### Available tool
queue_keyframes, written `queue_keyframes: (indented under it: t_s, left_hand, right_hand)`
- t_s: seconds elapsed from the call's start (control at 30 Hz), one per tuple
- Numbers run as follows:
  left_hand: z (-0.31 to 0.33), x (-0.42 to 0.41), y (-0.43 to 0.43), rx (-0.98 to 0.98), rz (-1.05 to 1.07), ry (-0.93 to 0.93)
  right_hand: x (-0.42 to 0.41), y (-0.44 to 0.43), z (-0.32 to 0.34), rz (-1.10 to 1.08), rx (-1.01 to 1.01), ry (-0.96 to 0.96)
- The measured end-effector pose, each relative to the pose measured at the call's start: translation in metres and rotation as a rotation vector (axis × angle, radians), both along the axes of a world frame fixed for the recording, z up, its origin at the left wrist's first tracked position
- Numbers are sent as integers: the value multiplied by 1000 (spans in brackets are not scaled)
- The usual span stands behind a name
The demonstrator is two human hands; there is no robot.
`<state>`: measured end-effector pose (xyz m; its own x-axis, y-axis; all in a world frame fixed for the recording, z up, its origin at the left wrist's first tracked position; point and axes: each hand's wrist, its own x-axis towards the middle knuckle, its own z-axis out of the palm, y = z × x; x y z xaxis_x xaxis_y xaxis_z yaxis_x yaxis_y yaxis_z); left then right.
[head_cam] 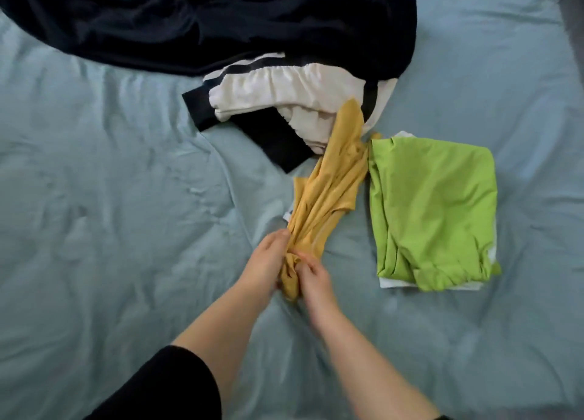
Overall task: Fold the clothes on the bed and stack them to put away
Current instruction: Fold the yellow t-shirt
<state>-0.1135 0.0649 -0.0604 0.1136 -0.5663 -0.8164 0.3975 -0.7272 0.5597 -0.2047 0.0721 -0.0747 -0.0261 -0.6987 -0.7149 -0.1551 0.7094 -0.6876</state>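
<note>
Nearest the person, a black sleeve [164,388] covers the left upper arm, and both bare forearms reach out over the bed [110,198]. The left hand [267,261] and right hand [313,279] meet to the left of the green folded garment [433,204], near its near corner but apart from it. The fingers [278,239] of both hands are clamped round the bunched near end of the yellow garment [328,185]. From that grip the yellow cloth runs away as a twisted rope just beside the green piece's left edge, which it seems to touch at the far corner. The step in hand looks like drawing it free to spread it. That would go best if the hands part along the edge to find two corners, then lay the cloth flat on the bedsheet left of the green piece. A pull angled leftward seems wise, since the green piece, stacked on a white piece [395,283], could be dragged askew. Beyond the green piece's far-left corner, the yellow tip lies over a cream-and-black garment [284,90], which may snag. Farther off, a dark navy garment [221,21] sprawls unfolded.
</note>
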Motion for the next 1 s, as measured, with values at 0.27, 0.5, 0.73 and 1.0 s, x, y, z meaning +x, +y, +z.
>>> queue_keyframes:
  t_s: [0.27, 0.5, 0.73, 1.0]
  left_hand:
    - [0, 94, 98, 78, -341, -414]
    - [-6, 164, 132, 175, -341, -573]
    - [-8, 159, 159, 54, -497, -1141]
    - [-22, 163, 182, 98, -775, -1114]
  right_hand:
    - [43, 97, 38, 520, 205, -159]
    - [25, 75, 13, 1021, -430, 721]
    - [33, 60, -13, 1239, -472, 822]
    - [26, 63, 9, 602, -499, 454]
